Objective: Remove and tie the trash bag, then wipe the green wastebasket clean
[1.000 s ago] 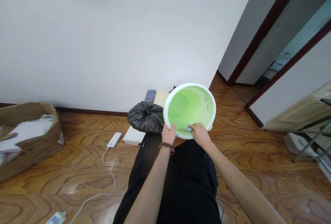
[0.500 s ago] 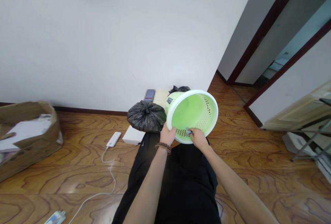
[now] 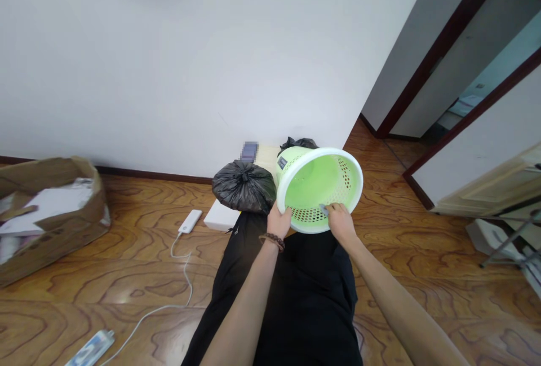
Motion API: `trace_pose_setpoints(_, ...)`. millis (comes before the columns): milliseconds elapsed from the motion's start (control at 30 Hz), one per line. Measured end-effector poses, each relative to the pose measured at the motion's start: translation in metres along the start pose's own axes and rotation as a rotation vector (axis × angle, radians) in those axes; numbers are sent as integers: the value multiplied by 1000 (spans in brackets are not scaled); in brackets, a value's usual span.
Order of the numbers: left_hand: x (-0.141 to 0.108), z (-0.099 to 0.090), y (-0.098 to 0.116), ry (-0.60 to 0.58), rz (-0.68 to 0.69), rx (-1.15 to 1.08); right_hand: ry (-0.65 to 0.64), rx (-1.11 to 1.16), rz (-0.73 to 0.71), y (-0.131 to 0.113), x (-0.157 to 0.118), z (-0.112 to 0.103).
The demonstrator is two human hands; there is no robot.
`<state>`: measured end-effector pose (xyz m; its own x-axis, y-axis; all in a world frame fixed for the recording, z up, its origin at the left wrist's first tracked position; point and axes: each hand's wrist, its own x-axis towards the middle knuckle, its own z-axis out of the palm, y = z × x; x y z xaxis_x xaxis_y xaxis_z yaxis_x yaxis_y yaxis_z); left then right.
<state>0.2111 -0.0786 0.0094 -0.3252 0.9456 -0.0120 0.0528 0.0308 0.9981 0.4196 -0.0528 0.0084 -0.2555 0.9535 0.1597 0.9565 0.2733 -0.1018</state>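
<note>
A light green plastic wastebasket with a white rim and a perforated lower side tilts toward me above my lap. My left hand, a brown beaded bracelet on its wrist, is closed on the rim at the basket's near left. Closed at the near right of the opening, my right hand pinches a small blue-grey piece that looks like a cloth, mostly hidden by the fingers, against the perforated inner wall. A tied black garbage bag lies left of the basket; more black plastic shows behind it.
On the wooden floor stand a cardboard box with papers, a white flat box, a white power strip with its cord, and a blue-white packet. A white wall rises ahead; a doorway opens at the right.
My right hand has slid a little rightward along the basket's inner wall with the blue-grey piece. My left hand keeps its hold on the rim. The whole view has shifted slightly.
</note>
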Motion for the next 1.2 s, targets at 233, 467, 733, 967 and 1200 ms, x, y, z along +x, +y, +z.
trace_pose_setpoints(233,-3,8,-4,63,-76,-69,-33,352,-45,-57,-2,14)
trace_pose_setpoints(467,-1,6,1,112,-111,-149,-61,152,-202,-47,1,2)
trace_pose_setpoints(733,-1,9,-7,83,-87,-133,-87,-80,-9,-9,5,-5)
trace_pose_setpoints(967,-3,13,-15,51,18,49,-83,315,-68,-76,4,11)
trace_pose_setpoints(1200,-1,10,-13,91,-58,-76,-102,29,-145,-29,1,-6)
